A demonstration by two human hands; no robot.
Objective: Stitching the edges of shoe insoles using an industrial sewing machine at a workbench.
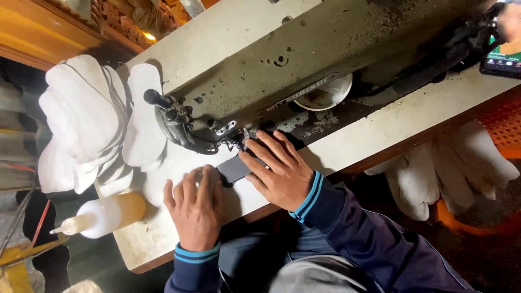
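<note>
Squeeze bottle [108, 215] of amber liquid, beside left hand [194, 209]

Left hand [196, 209] palm down, fingers extended and close together, pressed flat, right hand [277, 171] palm down just beside it, fingers spread forward, fingertips lowered, both wrists in dark sleeves with blue-striped cuffs, forearms converging from below
</note>
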